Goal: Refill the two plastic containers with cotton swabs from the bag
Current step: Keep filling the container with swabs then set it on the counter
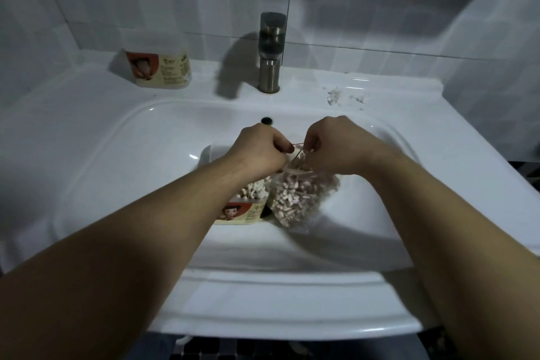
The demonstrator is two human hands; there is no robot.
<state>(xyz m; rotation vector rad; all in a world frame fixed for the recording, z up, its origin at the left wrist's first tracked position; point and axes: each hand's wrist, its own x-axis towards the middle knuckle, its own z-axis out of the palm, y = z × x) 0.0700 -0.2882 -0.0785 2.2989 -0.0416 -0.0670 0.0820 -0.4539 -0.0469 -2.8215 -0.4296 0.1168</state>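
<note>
Head view: both hands work over the sink [87, 140] basin. The left hand [260, 149] and right hand [333, 146] have their fingers curled, each pinching an end of a thin red band [298, 143] stretched between them at the mouth of the bag [304, 196]. This looks like tying or untying the neck; which, I cannot tell. The clear bag, packed with cotton swabs [292, 202], stands in the basin, probably so strays stay contained. Touching its left side, the near container [248, 210] sits open and filled to the top. The far container [159, 69] stands well apart on the worktop, left of the faucet [271, 52]. White scraps [334, 95] lie right of the faucet.
</note>
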